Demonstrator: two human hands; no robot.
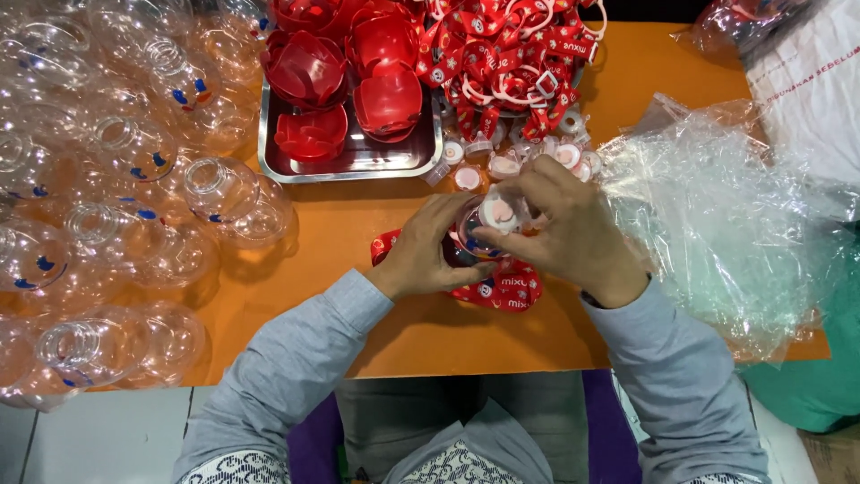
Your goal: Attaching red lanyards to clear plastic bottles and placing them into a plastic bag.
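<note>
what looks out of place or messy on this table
Nothing looks spilled or broken. The clear bottles lie jumbled on their sides at the left, and small white caps are scattered loose beside the metal tray. Both hands, left hand and right hand, hold one bottle over a red strap.

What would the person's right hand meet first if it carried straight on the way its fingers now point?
The right hand points up-left over the clear bottle. Beyond that, probably the small white caps before the metal tray; depth is unclear.
</note>
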